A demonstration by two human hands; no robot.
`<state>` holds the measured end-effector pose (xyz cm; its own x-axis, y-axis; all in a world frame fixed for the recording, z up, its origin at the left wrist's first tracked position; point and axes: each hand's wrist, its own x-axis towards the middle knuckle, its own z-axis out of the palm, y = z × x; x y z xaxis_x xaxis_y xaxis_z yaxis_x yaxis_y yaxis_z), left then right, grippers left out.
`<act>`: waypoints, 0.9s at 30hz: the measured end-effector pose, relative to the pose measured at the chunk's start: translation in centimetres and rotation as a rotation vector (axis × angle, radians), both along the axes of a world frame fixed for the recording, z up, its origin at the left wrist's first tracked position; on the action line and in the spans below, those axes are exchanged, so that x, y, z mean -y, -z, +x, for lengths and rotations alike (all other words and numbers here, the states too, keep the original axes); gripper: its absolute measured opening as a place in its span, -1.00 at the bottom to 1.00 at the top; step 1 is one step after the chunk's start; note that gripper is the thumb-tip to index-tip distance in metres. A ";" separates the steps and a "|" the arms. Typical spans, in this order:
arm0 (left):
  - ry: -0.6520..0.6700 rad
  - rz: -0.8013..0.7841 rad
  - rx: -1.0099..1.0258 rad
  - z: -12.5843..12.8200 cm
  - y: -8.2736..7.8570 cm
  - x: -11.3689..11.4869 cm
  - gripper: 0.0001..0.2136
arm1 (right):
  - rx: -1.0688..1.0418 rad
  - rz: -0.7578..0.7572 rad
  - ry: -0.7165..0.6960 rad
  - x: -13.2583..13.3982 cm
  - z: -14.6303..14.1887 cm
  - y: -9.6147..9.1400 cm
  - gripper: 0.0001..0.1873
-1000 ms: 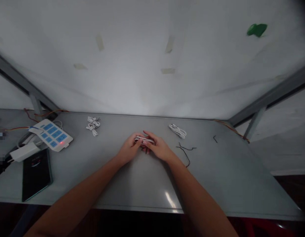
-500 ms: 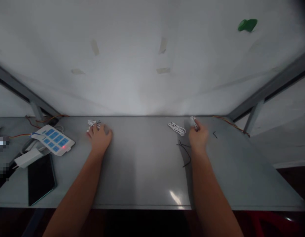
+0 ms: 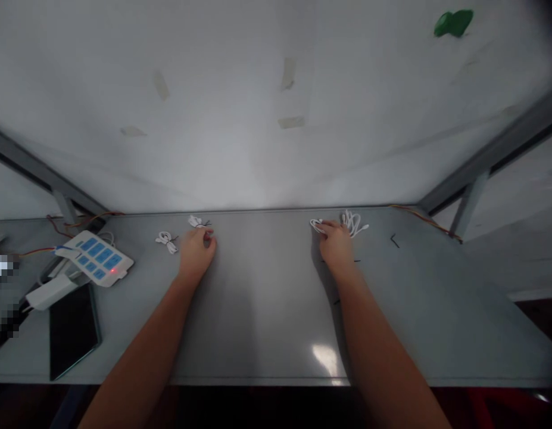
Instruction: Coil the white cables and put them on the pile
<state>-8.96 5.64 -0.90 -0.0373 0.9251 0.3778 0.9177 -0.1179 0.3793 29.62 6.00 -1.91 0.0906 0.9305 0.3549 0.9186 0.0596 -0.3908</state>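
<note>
My left hand (image 3: 198, 253) is closed, its curled fingers at a white cable bundle (image 3: 195, 221) with a dark twist tie; part of the bundle is hidden by the hand. Just left of it lies another tied white cable bundle (image 3: 168, 242). On the right, my right hand (image 3: 338, 247) is closed on a loosely coiled white cable (image 3: 316, 223), whose near part is behind the fingers. Close beside that hand, to the right, rests a second coiled white cable (image 3: 355, 223), without a visible tie. Dark twist ties lie partly under my right wrist.
A bent dark twist tie (image 3: 395, 241) lies farther right on the grey table (image 3: 267, 322). At the left are a white power strip (image 3: 97, 256) with blue sockets, a white adapter (image 3: 52, 291) and a black tablet (image 3: 74, 330). A white wall (image 3: 240, 161) closes the back.
My right hand has put down its coiled cable and shifted left to the other one. My left hand has moved right with one tied bundle, leaving the other bundle uncovered.
</note>
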 end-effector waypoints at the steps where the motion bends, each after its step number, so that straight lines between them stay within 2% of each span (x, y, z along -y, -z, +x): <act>1: 0.037 0.007 0.026 0.3 0.0 0.1 -0.76 | -0.017 0.015 0.035 -0.2 0.4 0.1 -0.52; 4: 0.132 -0.002 0.113 1.5 0.0 0.4 -0.80 | -0.041 0.101 0.126 -0.4 0.9 -0.2 -0.57; 7: 0.207 -0.013 0.207 3.3 -0.1 1.1 -0.85 | -0.077 0.177 0.093 0.2 -0.4 -0.9 -0.67; 10: 0.234 -0.029 0.329 5.2 -0.2 2.1 -0.86 | -0.204 0.046 -0.069 1.3 -3.7 -1.6 -0.80; 13: 0.203 -0.107 0.438 6.9 -0.5 3.2 -0.83 | -0.315 -0.170 -0.346 2.8 -7.5 -2.1 -0.86; 15: 0.176 -0.178 0.465 7.7 -0.7 3.8 -0.83 | -0.355 -0.239 -0.485 3.8 -9.4 -2.4 -0.86; 17: 0.166 -0.251 0.501 8.3 -0.7 4.3 -0.86 | -0.398 -0.267 -0.557 4.4 -10.5 -2.7 -0.82; 19: 0.171 -0.303 0.580 8.8 -0.7 4.7 -0.88 | -0.455 -0.296 -0.571 4.7 -11.0 -2.8 -0.72; 22: 0.187 -0.288 0.719 9.4 -0.6 5.1 -0.88 | -0.625 -0.398 -0.499 4.7 -11.2 -2.7 -0.57; 27: 0.347 -0.208 0.891 10.0 -0.4 5.7 -0.88 | -1.100 -0.526 -0.402 4.4 -11.5 -2.4 -0.69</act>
